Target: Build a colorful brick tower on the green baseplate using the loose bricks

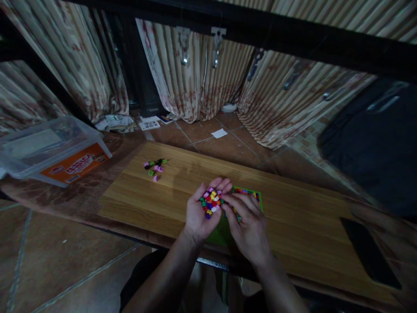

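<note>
Lying in left palm: bricks, beside right fingers.

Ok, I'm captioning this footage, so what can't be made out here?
All in the head view:
Part of the green board: hidden by the right hand.
Number of bricks in the left hand: piled, too small.
Orange label's small print: too small.
</note>
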The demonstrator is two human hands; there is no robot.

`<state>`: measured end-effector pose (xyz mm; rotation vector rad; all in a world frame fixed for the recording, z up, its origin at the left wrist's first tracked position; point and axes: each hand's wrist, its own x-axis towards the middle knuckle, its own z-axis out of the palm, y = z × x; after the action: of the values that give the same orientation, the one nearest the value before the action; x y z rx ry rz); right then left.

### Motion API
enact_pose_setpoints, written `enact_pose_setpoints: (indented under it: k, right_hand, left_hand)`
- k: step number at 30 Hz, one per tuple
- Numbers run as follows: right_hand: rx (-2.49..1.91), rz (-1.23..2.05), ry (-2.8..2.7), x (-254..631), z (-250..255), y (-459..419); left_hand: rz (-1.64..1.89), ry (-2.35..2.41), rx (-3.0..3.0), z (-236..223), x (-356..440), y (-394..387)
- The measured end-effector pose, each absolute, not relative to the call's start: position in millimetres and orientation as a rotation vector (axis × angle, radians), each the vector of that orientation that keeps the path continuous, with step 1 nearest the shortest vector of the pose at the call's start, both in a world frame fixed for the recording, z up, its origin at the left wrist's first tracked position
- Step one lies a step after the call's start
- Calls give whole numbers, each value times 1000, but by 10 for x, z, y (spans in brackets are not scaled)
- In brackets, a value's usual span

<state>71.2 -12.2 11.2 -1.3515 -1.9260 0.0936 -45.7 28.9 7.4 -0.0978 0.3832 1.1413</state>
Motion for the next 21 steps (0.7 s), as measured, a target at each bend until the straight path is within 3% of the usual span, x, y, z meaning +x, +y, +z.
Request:
enact_pose_setpoints:
  k: [12,21]
  right_hand:
    - [-1380,84,-1948,676,78,-102]
    - [-1346,394,-1533,757,157,-139]
  left_hand:
    - [1114,360,-101,63,-449,271]
    - [1113,356,-189,84,-475,279]
